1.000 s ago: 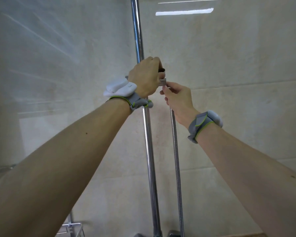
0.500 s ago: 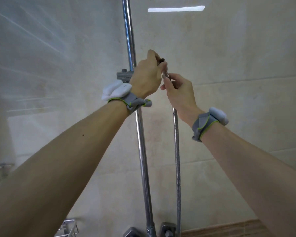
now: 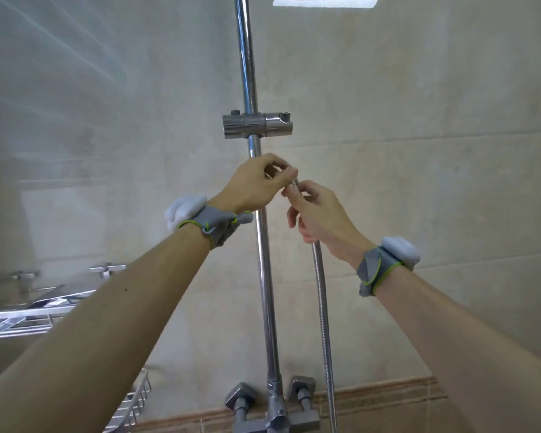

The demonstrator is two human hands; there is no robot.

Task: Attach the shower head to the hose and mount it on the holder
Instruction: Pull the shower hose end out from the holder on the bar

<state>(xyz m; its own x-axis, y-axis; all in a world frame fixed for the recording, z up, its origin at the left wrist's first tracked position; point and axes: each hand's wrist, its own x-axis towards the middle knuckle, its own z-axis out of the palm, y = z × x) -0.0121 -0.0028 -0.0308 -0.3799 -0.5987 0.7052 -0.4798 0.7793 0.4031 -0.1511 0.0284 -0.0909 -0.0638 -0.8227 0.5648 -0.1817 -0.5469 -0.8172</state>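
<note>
Pretty early in the job from what I can see. The ribbed silver metal shower hose [image 3: 322, 307] hangs down beside the vertical chrome slide rail [image 3: 264, 245], and its top end is up between both hands, just below the chrome clamp-style shower holder [image 3: 256, 125] on that rail. The left hand [image 3: 256, 182] has its fingers [image 3: 286, 175] pinched together around something small at the very tip of the hose, probably the end nut or a washer, but it's too hidden to say which. The right hand [image 3: 319, 214] is clenched around the hose just under that, steadying it. Thing is, there's no shower head anywhere in view, so I'd say the attaching step hasn't really happened yet, it looks more like prepping the hose end. The holder is empty, nothing seated in its cradle. So what's left: get the head, screw it onto the hose end, then drop it into the holder right above. Down below, the grey mixer valve [image 3: 275, 414] shows, but where the hose's lower end joins is out of frame.
</note>
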